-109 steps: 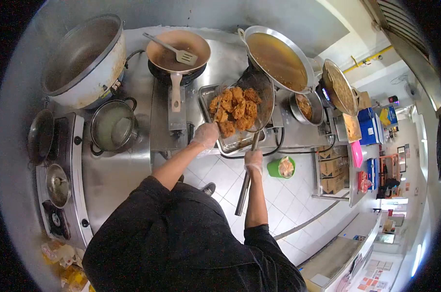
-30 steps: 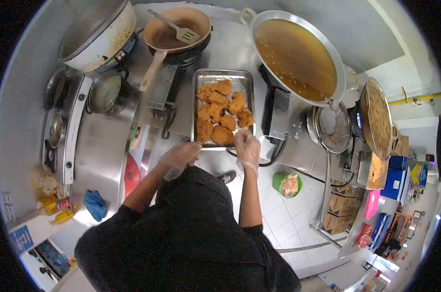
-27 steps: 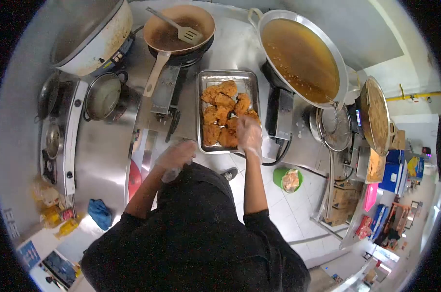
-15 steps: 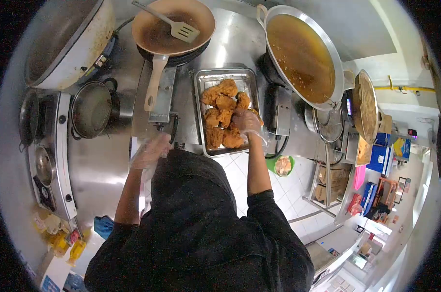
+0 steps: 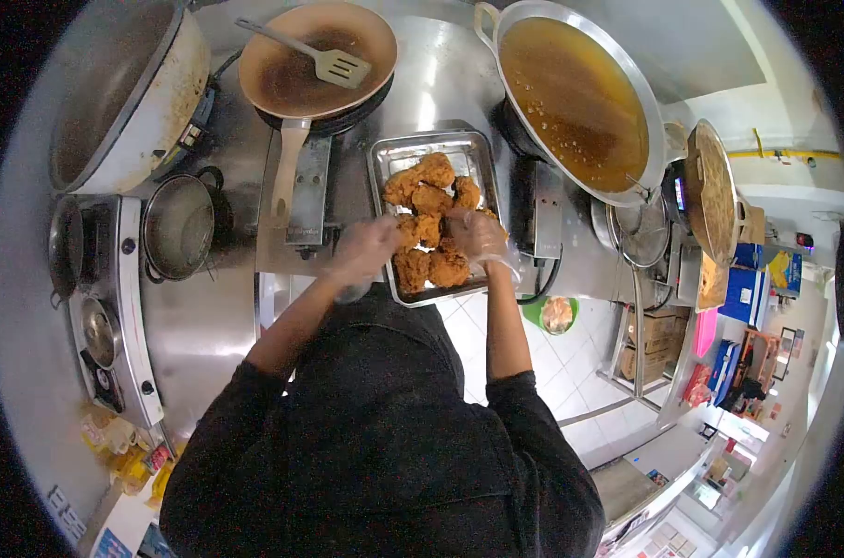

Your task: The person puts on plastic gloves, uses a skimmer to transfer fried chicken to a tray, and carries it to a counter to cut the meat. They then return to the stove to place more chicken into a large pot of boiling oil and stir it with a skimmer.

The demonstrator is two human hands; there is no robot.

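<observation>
Several pieces of golden-brown fried chicken (image 5: 431,200) lie in a rectangular metal tray (image 5: 383,153) in the middle of the view. My right hand (image 5: 482,238), in a clear plastic glove, is over the tray's right side with its fingers curled round a piece of chicken, which they partly hide. My left hand (image 5: 364,249), also gloved, reaches across the tray's left edge. Its fingertips are at the chicken on that side, and motion smears them.
Behind the tray are a tan frying pan (image 5: 273,84) with a slotted spatula (image 5: 338,67) on it, and a wide pan of oil (image 5: 571,102). A smaller dark pan (image 5: 178,228) is at left. A green container (image 5: 543,312) is below the counter.
My left hand has moved right and up, from beside the tray to the chicken at its left side. My right hand stays at the chicken on the right.
</observation>
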